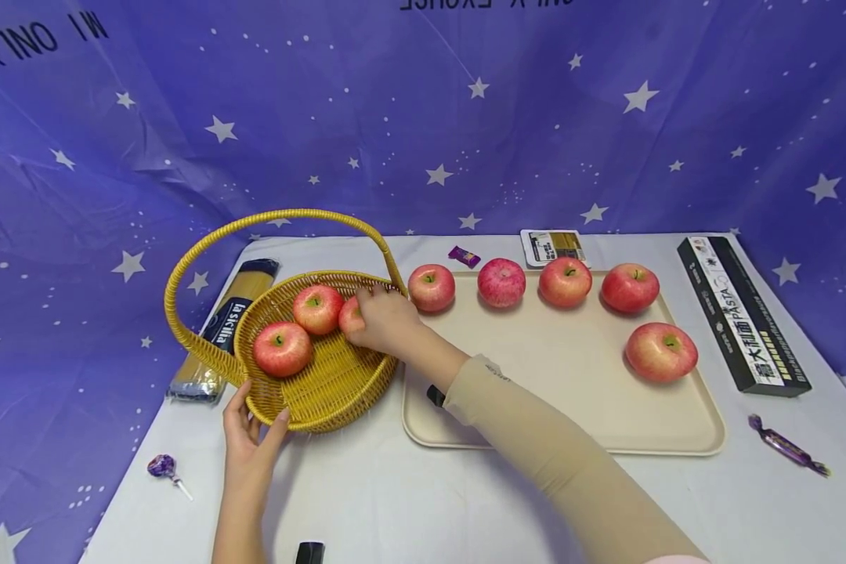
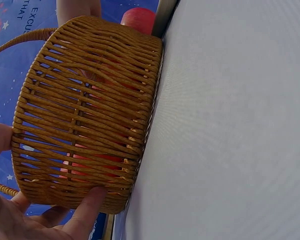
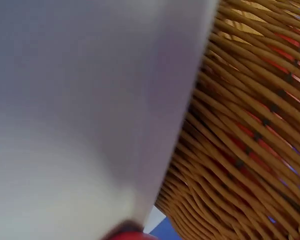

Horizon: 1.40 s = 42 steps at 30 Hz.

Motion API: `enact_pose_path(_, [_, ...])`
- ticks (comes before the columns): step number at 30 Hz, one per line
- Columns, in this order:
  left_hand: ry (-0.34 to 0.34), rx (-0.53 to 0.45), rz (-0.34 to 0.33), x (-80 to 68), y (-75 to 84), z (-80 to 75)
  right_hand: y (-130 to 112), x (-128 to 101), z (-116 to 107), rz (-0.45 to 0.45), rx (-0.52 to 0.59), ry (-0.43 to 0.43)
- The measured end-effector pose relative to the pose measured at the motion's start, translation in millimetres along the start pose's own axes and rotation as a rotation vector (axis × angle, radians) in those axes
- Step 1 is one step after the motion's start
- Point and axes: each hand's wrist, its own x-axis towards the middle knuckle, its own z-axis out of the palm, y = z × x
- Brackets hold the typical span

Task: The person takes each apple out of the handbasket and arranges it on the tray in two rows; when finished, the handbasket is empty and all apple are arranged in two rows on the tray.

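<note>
Apple (image 1: 350, 315) number three sits half hidden under your right hand (image 1: 384, 323), whose fingers curl round it inside the wicker basket (image 1: 338, 384), at the basket's right side near the rim. Two more apples lie in the basket already: one toward the back (image 1: 317, 309) and one at the left (image 1: 282, 348), close to each other. Your left hand (image 1: 250, 442) holds the basket's near wall, thumb on one side and fingers on the other, as the left wrist view shows with the weave (image 2: 85, 120) pressed between thumb and fingertips. The basket stands on the desk (image 1: 395, 501), just beside the left edge of the cream tray (image 1: 557, 407). On that tray, four apples stand in a row along the back, and a fifth (image 1: 660, 351) lies nearer you at the right. A spaghetti packet (image 1: 225, 325) lies behind the basket on the left, partly under its handle. A black pasta box (image 1: 742, 313) lies right of the tray.
</note>
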Motion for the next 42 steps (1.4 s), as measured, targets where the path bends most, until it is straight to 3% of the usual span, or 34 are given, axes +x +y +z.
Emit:
enact_pose_path(4, [-0.007,0.006,-0.009,1.3,-0.4,0.2,2,0,3,-0.018,0.014,-0.005])
enact_pose_path(11, [0.003,0.016,-0.012,0.7,0.1,-0.3,4,-14,0,-0.115,0.097,0.101])
enact_pose_path(16, [0.0,0.003,0.002,0.1,-0.3,-0.7,10,-44,-24,-0.151,0.245,0.163])
enact_pose_path(22, [-0.007,-0.008,0.009,0.8,-0.9,0.5,42,-91,-65,-0.138,0.358,0.26])
enact_pose_path(27, [-0.003,-0.016,0.011,0.2,-1.2,-1.1,86,-127,-85,-0.084,0.394,0.332])
enact_pose_path(30, [0.001,-0.014,0.009,0.0,-1.0,-1.0,113,-147,-91,-0.005,0.387,0.34])
enact_pose_path(36, [0.005,-0.008,-0.001,0.2,-0.1,-0.2,165,-179,-85,0.177,0.374,0.277])
enact_pose_path(42, [-0.002,0.0,-0.015,1.0,0.0,-0.6,200,-203,-64,0.28,0.365,0.161])
